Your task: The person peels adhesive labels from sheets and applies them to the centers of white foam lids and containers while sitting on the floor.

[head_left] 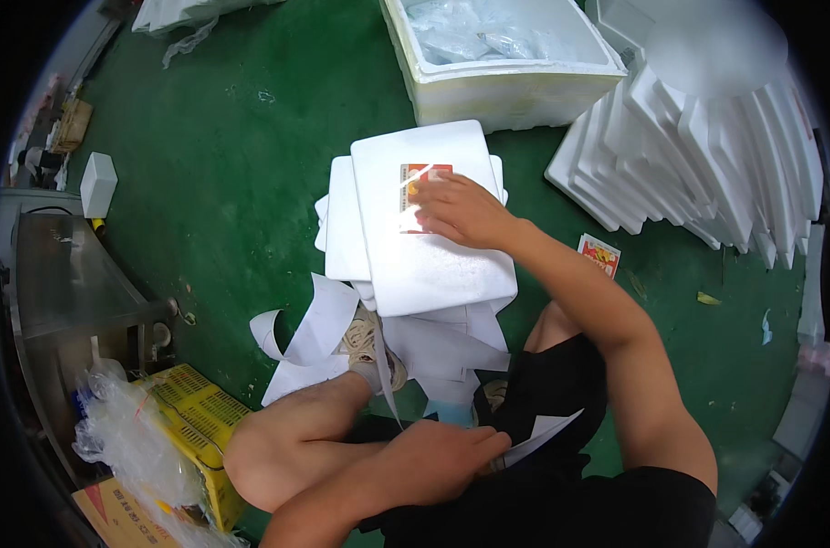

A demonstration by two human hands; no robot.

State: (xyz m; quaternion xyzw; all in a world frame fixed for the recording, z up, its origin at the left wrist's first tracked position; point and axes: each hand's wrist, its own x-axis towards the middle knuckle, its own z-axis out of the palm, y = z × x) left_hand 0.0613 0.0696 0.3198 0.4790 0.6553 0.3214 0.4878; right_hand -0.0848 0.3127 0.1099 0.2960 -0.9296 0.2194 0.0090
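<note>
A red and yellow printed sticker [413, 196] lies on the top white foam lid [442, 274] of a stack on the floor in front of me. My right hand [465, 212] rests over the sticker's right part with its fingers stretched out, hiding some of it. Low over my lap, my left hand [447, 457] is closed on a white piece of paper [538, 440], which sticks out to its right. Curled white paper sheets [319, 324] lie around my shoe, in front of the stack. Another red printed sticker [599, 254] lies right of the stack, beyond my right knee.
At the back stands an open foam box [506, 96] holding clear plastic bags. Many white foam lids [680, 155] lean together at the right. To the left are a metal table [68, 265], a yellow crate [191, 402] with clear plastic, and a cardboard box [123, 516]. The floor [223, 164] is green.
</note>
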